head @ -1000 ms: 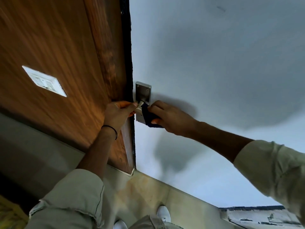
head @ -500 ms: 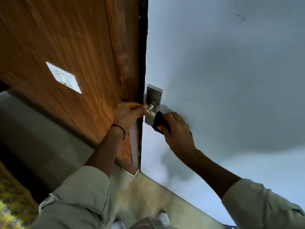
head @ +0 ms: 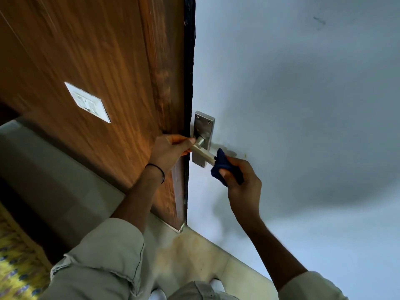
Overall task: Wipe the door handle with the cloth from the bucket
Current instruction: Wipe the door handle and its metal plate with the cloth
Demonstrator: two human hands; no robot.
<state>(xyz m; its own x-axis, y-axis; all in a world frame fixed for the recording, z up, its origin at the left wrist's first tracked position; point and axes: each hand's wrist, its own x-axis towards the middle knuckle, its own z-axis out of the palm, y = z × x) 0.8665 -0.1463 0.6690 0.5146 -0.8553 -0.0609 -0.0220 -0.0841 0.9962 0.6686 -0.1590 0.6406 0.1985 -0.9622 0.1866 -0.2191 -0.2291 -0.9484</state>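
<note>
Handle (head: 203, 151) on the pale door (head: 292, 105), mid-wipe: your right hand (head: 240, 180) is clamped on the dark cloth (head: 223, 164) at its outer end; your left hand (head: 171, 151) pinches the inner end. Bare metal between likely needs wiping; bucket unseen.

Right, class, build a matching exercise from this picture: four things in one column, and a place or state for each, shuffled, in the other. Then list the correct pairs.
Column one:
1. cloth
2. left hand
3. switch plate
4. backplate

Column two:
A. screwed to the pale door
B. set in the wooden panel
C. wrapped over the far end of the door handle, gripped by the right hand
D. pinching the lever near its pivot

Pairs: 1-C, 2-D, 3-B, 4-A
</note>
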